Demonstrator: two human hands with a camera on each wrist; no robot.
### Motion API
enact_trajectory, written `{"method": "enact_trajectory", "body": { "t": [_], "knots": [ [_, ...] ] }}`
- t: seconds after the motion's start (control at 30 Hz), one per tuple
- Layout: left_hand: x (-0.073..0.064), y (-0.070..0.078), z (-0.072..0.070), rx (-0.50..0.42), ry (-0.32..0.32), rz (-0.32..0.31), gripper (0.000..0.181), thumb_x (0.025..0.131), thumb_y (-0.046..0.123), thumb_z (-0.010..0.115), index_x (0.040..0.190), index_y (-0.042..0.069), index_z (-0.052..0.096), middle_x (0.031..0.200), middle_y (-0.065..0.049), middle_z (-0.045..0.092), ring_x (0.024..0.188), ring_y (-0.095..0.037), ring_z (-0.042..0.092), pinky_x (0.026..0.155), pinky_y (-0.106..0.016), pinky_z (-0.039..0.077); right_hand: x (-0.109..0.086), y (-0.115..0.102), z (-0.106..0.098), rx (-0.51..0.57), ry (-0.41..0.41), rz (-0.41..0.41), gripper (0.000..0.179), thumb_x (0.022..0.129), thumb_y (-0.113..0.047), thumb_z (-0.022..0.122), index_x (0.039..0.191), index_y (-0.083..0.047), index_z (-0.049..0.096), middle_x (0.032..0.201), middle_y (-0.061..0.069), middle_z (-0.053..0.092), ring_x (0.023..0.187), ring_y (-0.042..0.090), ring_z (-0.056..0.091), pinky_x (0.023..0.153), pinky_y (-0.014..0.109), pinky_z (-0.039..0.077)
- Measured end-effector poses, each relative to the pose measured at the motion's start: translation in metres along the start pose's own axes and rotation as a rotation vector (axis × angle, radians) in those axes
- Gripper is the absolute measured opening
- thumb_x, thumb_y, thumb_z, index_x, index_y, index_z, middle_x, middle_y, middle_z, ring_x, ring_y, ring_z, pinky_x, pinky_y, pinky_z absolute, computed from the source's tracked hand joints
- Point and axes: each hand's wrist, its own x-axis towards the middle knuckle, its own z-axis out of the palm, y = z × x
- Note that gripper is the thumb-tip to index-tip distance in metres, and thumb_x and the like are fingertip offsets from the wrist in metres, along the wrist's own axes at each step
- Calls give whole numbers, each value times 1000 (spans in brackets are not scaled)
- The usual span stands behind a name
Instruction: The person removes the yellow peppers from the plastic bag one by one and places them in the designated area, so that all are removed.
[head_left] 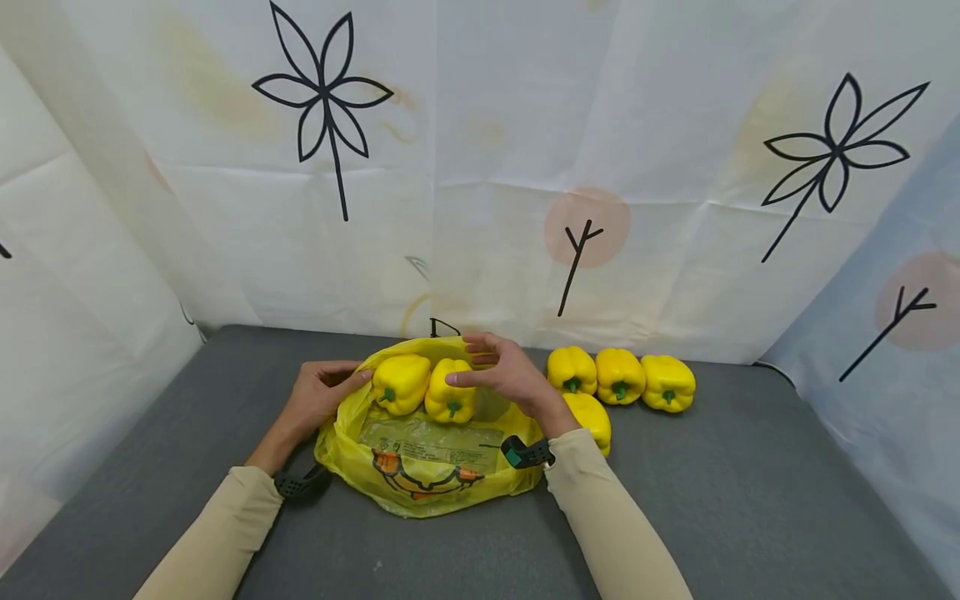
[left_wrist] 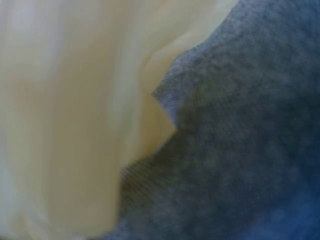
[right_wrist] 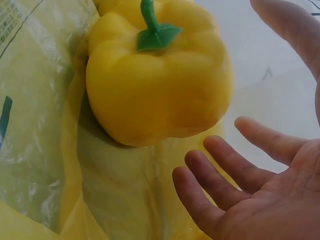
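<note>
A yellow plastic bag (head_left: 420, 492) lies spread on the grey table, its mouth facing up. Two yellow bell peppers with green stems are inside at the back: one on the left (head_left: 401, 383), one on the right (head_left: 450, 400). My left hand (head_left: 315, 400) holds the bag's left rim between thumb and fingers. Over the right side of the bag is my right hand (head_left: 513, 379), fingers spread. In the right wrist view its fingers (right_wrist: 235, 175) stand beside a pepper (right_wrist: 160, 90), apart from it. Blurred bag plastic (left_wrist: 70, 120) fills the left wrist view's left half.
Right of the bag, three yellow peppers (head_left: 620, 377) stand in a row, with another pepper (head_left: 588, 421) in front, partly behind the right forearm. A patterned white cloth wall (head_left: 480, 167) rises behind the grey table (head_left: 750, 483).
</note>
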Motion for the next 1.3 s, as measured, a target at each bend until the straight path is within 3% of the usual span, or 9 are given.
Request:
{"method": "enact_trajectory", "body": {
  "t": [0.6, 0.9, 1.3],
  "knots": [
    [-1, 0, -1, 24, 3, -20, 31, 99, 13, 69, 122, -6, 71, 106, 2, 76, 88, -14, 73, 73, -31, 62, 4, 12, 6, -48, -51, 61, 84, 82, -31, 88, 153, -17, 45, 154, 8, 45, 137, 31, 46, 109, 49, 43],
    [1, -1, -1, 35, 13, -15, 30, 100, 11, 68, 122, -9, 70, 109, -13, 75, 88, -12, 73, 73, -30, 62, 5, 11, 6, -69, -77, 71, 87, 82, -29, 87, 155, -13, 43, 151, 10, 48, 135, 28, 48, 111, 46, 42],
    [1, 1, 0, 33, 11, -14, 30, 99, 13, 69, 121, -8, 71, 105, -1, 76, 87, -14, 73, 72, -31, 62, 3, 9, 8, -63, -83, 79, 84, 84, -27, 86, 154, -10, 44, 146, 12, 52, 129, 27, 52, 107, 45, 45]
  ]
}}
